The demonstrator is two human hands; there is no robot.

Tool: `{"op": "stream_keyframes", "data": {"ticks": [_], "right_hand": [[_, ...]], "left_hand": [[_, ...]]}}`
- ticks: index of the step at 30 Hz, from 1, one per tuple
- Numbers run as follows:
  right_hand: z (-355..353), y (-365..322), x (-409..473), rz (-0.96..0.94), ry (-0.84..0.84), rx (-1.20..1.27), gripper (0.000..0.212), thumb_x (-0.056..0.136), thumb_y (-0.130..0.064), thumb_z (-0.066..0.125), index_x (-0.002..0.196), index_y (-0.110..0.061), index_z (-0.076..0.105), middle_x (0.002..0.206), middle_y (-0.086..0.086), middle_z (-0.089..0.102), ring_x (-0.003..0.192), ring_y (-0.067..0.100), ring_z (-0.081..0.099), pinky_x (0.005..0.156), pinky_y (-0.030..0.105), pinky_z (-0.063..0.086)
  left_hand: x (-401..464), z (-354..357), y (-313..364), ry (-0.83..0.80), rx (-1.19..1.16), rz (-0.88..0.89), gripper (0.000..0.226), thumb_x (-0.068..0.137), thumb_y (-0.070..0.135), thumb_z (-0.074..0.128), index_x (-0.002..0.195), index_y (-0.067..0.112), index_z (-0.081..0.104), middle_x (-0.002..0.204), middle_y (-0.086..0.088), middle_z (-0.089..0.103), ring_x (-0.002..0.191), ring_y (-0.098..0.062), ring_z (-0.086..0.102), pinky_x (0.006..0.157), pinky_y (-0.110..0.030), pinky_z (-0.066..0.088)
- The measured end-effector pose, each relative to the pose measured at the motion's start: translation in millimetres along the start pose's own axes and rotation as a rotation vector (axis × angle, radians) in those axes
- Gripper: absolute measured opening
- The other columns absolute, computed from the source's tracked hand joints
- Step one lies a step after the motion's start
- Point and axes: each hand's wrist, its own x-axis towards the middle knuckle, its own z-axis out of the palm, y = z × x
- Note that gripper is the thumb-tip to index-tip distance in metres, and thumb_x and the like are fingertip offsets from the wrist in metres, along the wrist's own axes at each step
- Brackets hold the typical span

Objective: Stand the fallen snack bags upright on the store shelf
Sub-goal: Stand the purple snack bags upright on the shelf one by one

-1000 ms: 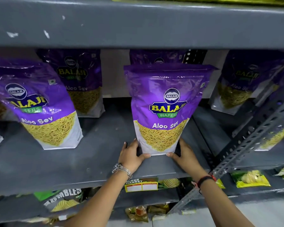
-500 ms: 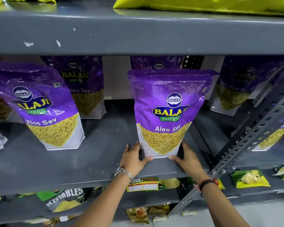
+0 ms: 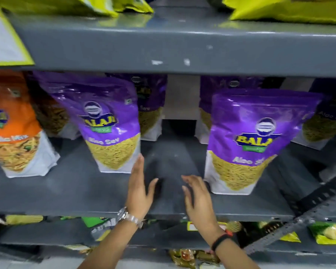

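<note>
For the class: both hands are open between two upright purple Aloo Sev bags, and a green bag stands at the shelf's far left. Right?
One error: the far-left bag is orange, not green, as the head view shows. Both hands, left and right, are open between the purple bags.

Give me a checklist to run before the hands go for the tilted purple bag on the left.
1. Both hands free: ok. The left hand and right hand are open and hold nothing.
2. Right purple bag standing by itself: ok, upright on its base with no hand on it.
3. Left purple bag upright: not ok, it leans with its top toward the left.
4. Left hand in position: ok, its fingertips are at the bag's lower right corner; contact cannot tell.
5. Bare shelf between the two bags: ok.
6. Orange bag clear of the left purple bag: cannot tell, the picture is blurred.
</note>
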Motion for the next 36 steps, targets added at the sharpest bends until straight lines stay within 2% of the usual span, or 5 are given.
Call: {"op": "stream_keyframes", "data": {"ticks": [7,10,14,19,36], "right_hand": [[108.0,-30.8,56.7,0.255,-0.334,-0.017,0.077,0.079,-0.027,0.065,0.139,-0.008,0.021,0.151,0.011,0.025,0.140,0.022,0.022,0.112,0.025,0.017],[125.2,-37.7,75.4,0.263,-0.299,-0.075,0.100,0.061,-0.037,0.078,0.139,-0.010,0.021,0.147,0.012,0.035,0.136,0.026,0.031,0.114,0.037,0.024],[130.5,-44.1,85.5,0.238,-0.250,-0.106,0.077,0.054,-0.041,0.076,0.119,-0.014,0.045,0.120,0.009,0.062,0.113,0.030,0.053,0.105,0.047,0.033],[118.9,-43.6,73.4,0.281,-0.220,-0.074,0.065,0.066,-0.021,0.077,0.122,-0.012,0.045,0.124,0.011,0.059,0.116,0.030,0.049,0.098,0.038,0.038],[79.7,-28.2,28.1,0.281,-0.149,-0.089,0.071,0.061,-0.028,0.074,0.124,-0.024,0.043,0.123,0.005,0.061,0.114,0.026,0.053,0.094,0.041,0.045]], "left_hand": [[5.7,-109.3,-91.6,0.055,0.107,-0.204,0.097,0.072,0.073,0.036,0.139,0.006,0.014,0.146,-0.003,0.010,0.135,-0.007,0.006,0.109,-0.017,0.007],[36.7,-120.8,-113.1,-0.140,-0.030,-0.373,0.100,0.072,0.029,0.071,0.140,0.008,0.001,0.152,-0.002,0.004,0.139,-0.013,0.004,0.113,-0.027,0.007],[66.8,-116.3,-126.4,-0.366,-0.132,-0.453,0.101,0.052,0.046,0.071,0.137,0.023,0.022,0.143,-0.003,0.040,0.135,-0.022,0.030,0.118,-0.051,0.010],[58.0,-102.8,-115.0,-0.286,-0.050,-0.444,0.085,0.044,0.048,0.066,0.118,0.013,0.045,0.120,-0.009,0.061,0.116,-0.027,0.052,0.113,-0.054,0.020],[22.0,-77.6,-87.9,-0.324,0.181,-0.239,0.069,0.065,0.036,0.075,0.119,0.010,0.040,0.122,-0.006,0.060,0.118,-0.025,0.050,0.115,-0.041,0.012]]}}
